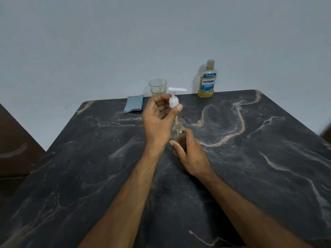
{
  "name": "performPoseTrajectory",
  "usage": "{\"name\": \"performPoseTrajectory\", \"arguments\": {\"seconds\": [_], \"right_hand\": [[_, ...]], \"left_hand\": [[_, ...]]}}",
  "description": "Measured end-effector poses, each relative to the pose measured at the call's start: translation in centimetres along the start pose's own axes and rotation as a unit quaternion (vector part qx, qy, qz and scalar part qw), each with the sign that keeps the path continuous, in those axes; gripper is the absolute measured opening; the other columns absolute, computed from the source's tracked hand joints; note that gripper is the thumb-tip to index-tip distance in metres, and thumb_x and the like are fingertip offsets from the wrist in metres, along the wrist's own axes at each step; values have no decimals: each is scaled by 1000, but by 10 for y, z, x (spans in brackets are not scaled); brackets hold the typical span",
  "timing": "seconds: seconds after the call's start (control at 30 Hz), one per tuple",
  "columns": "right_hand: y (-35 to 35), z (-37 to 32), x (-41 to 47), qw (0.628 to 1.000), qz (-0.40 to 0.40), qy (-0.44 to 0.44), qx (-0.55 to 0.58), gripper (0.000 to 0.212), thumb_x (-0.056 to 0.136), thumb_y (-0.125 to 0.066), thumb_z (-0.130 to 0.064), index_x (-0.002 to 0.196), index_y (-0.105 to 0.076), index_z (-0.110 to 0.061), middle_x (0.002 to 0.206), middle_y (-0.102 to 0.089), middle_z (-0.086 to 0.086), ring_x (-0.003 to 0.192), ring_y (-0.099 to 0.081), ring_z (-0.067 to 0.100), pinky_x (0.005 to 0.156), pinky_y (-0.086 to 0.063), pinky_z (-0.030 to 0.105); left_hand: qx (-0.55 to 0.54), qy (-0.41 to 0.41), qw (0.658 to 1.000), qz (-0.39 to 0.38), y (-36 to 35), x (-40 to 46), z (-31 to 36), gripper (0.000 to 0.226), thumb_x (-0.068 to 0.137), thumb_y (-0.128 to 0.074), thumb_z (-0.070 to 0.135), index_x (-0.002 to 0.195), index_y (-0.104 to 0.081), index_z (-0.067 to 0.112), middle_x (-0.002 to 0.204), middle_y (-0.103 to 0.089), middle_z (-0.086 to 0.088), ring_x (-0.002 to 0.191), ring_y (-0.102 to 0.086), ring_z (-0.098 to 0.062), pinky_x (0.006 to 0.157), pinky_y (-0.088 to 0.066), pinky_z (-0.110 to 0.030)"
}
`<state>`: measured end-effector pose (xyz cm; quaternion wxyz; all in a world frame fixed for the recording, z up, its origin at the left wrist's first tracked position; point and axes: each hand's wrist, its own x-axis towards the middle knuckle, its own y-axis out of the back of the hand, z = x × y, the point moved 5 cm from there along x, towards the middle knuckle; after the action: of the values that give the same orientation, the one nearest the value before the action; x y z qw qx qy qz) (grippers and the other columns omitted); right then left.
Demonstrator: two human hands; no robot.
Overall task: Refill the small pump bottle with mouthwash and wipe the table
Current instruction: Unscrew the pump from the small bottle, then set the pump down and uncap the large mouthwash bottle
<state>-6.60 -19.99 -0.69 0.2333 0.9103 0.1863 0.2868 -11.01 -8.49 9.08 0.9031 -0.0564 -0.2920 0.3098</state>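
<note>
A small clear pump bottle [177, 130] stands near the middle of the dark marble table [250, 158], its neck uncovered. My right hand [189, 153] grips the bottle's body. My left hand [159, 119] pinches the white pump head [174, 99] by its collar and holds it above the bottle, the dip tube still reaching down toward the neck. A mouthwash bottle [206, 79] with yellowish liquid and a blue label stands capped at the table's far edge. A folded blue cloth [134, 104] lies at the far left edge.
A clear drinking glass [157, 86] stands at the far edge between the cloth and the mouthwash bottle, just behind the pump head. A plain grey wall rises behind the table. Dark brown furniture [16, 140] sits at the left.
</note>
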Motion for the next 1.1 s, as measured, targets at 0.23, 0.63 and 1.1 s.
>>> {"name": "performPoseTrajectory", "arguments": {"seconds": [0.23, 0.63, 1.1], "right_hand": [[-3, 4, 1, 1000, -19, -23, 8, 52, 88, -42, -69, 128, -37, -36, 101, -60, -21, 93, -58, -7, 75, -44, 16], [-3, 5, 2, 999, -24, -21, 20, 51, 88, -47, -66, 127, -37, -36, 102, -64, -17, 93, -61, -2, 82, -54, 29], [-5, 13, 3, 999, -20, -39, 31, 56, 85, -70, -43, 130, -39, -32, 99, -62, -18, 93, -58, -11, 73, -48, 7]], "left_hand": [[135, -99, 985, 48, 20, 39, 69, 33, 76, -81, 11, 103, -61, 14, 95, -66, 11, 82, -65, 4, 72, -53, -15], [400, 219, 889, -31, 93, 27, -42, 31, 72, -84, 17, 94, -64, 10, 96, -70, -10, 82, -69, -18, 66, -60, -29], [447, 230, 863, -47, 99, 22, -88, 26, 73, -84, 24, 86, -63, 15, 96, -72, -9, 87, -69, -22, 82, -59, -43]]}}
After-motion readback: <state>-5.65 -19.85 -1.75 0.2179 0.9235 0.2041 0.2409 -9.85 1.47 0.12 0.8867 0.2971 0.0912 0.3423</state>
